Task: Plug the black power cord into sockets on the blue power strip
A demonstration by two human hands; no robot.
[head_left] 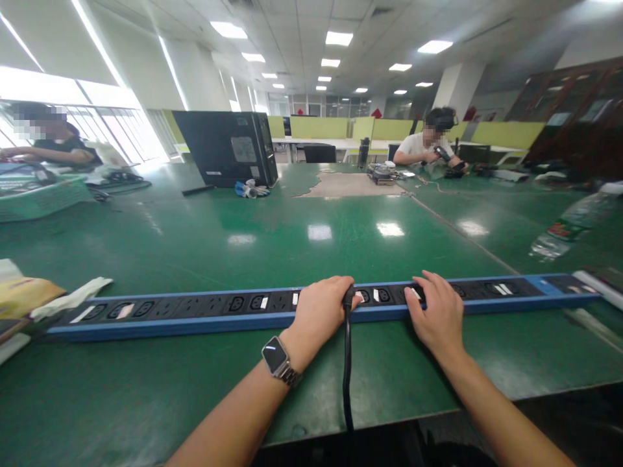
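Note:
A long blue power strip (pixel 195 321) with black socket faces lies across the green table in front of me. My left hand (pixel 324 301), with a watch on its wrist, is closed around the plug (pixel 349 297) of a black power cord (pixel 347 370), over the middle of the strip. Whether the plug sits inside a socket is hidden by my fingers. The cord hangs down over the table's near edge. To the right, my right hand (pixel 438 308) grips the strip across its width, thumb and fingers over the sockets. Small white stickers mark several sockets.
A black computer case (pixel 228 149) stands at the back left, with gloves (pixel 252 189) beside it. A plastic bottle (pixel 567 227) is at the right. A green basket (pixel 43 198) and a yellow packet (pixel 29 295) are at the left. Two people sit across the table.

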